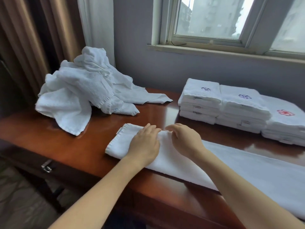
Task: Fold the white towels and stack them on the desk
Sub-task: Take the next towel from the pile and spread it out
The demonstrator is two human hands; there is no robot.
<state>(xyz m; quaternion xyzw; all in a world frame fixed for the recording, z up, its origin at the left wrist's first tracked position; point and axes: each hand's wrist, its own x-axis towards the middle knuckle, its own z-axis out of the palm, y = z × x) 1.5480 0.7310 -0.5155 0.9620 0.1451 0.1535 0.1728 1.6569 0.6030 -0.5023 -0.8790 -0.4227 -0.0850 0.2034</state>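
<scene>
A long white towel (247, 167) lies folded lengthwise across the brown desk (69, 146), its left end near the desk's middle. My left hand (145, 142) presses flat on that left end with straight fingers. Beside it, my right hand (183, 138) rests on the towel with fingers curled, seeming to pinch the cloth at its far edge. A heap of unfolded white towels (85, 90) sits at the back left. Stacks of folded white towels (227, 104) with embroidered marks stand at the back right.
The wall and a window sill (214, 50) run behind the desk. Brown curtains (24, 47) hang at the left. A drawer handle (47, 167) shows on the desk's front. Bare desk surface lies between the heap and the stacks.
</scene>
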